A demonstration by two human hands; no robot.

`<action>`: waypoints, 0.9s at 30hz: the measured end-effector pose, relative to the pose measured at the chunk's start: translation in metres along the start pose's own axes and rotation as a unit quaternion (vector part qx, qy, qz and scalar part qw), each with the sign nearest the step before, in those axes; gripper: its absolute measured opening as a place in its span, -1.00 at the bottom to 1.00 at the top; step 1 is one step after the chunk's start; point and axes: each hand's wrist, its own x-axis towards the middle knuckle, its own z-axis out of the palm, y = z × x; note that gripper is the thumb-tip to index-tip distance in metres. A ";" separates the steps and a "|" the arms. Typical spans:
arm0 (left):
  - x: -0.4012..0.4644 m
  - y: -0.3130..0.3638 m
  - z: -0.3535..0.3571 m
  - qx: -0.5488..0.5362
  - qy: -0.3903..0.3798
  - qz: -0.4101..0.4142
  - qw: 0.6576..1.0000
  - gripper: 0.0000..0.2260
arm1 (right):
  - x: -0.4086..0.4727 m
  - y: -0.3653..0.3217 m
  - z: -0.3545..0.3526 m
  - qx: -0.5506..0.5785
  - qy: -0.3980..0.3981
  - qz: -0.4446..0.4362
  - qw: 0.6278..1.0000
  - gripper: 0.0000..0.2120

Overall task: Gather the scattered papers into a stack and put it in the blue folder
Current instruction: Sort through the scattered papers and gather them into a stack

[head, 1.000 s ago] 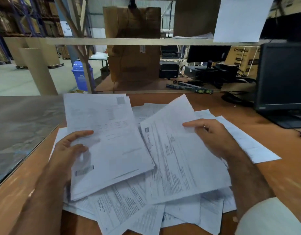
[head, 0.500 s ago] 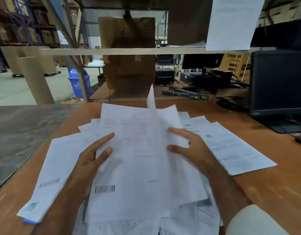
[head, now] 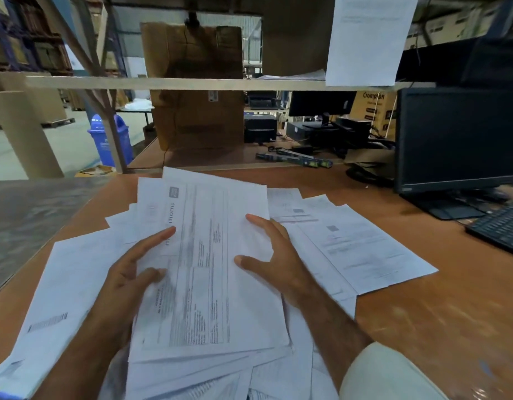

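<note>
White top sheet [head: 212,272] between left fingers [head: 151,243] and right fingers [head: 258,223].

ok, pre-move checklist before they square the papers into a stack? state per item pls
1. Left hand on the top sheet: ok, fingers lie on its left edge.
2. Right hand on the top sheet: ok, fingers spread along its right edge.
3. Papers gathered: not ok, loose sheets fan out to the right and a barcode sheet lies to the left.
4. Edges aligned: not ok, the sheets under the top one are skewed.
5. Blue folder located: cannot tell, only a blue corner shows at the bottom left.
6. Keyboard clear of the papers: ok, bare desk lies between.
</note>
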 end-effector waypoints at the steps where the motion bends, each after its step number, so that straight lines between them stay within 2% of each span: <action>1: -0.001 0.002 0.000 -0.021 0.001 -0.002 1.000 -0.49 | -0.001 -0.001 -0.003 0.035 -0.009 0.006 0.999 -0.34; 3: -0.001 0.004 0.001 -0.047 -0.022 -0.002 0.999 -0.51 | -0.002 -0.004 -0.005 0.070 -0.035 -0.005 0.997 -0.42; 6: -0.002 -0.002 0.004 -0.024 -0.068 -0.013 0.997 -0.68 | -0.004 -0.008 0.002 0.013 -0.046 -0.049 0.998 -0.54; 10: 0.002 -0.010 -0.009 -0.027 -0.010 -0.020 0.999 -0.67 | 0.000 -0.009 0.001 -0.017 -0.026 -0.029 0.999 -0.54; 11: 0.004 -0.011 -0.016 -0.035 0.009 -0.027 0.999 -0.66 | 0.001 -0.005 -0.001 -0.063 -0.021 -0.012 0.998 -0.50; 12: 0.006 -0.014 -0.022 -0.045 0.026 -0.038 0.998 -0.65 | 0.003 0.001 -0.003 -0.155 -0.027 0.003 0.988 -0.44; 14: 0.009 -0.019 -0.035 -0.040 0.055 -0.053 0.996 -0.64 | 0.001 0.015 -0.006 -0.344 -0.092 0.044 0.933 -0.33; 16: 0.011 -0.025 -0.045 -0.031 0.080 -0.053 0.995 -0.64 | -0.004 0.021 -0.004 -0.422 -0.158 0.082 0.889 -0.31; 17: 0.011 -0.026 -0.049 -0.037 0.089 -0.051 0.994 -0.64 | -0.006 0.018 -0.002 -0.429 -0.170 0.090 0.883 -0.31; 22: 0.011 -0.030 -0.056 -0.070 0.128 -0.036 0.989 -0.65 | 0.015 -0.005 0.001 -0.389 -0.152 0.105 0.903 -0.39; 27: 0.013 -0.025 -0.045 -0.094 0.093 -0.016 0.991 -0.66 | 0.094 0.005 -0.006 -0.407 -0.114 0.061 0.904 -0.61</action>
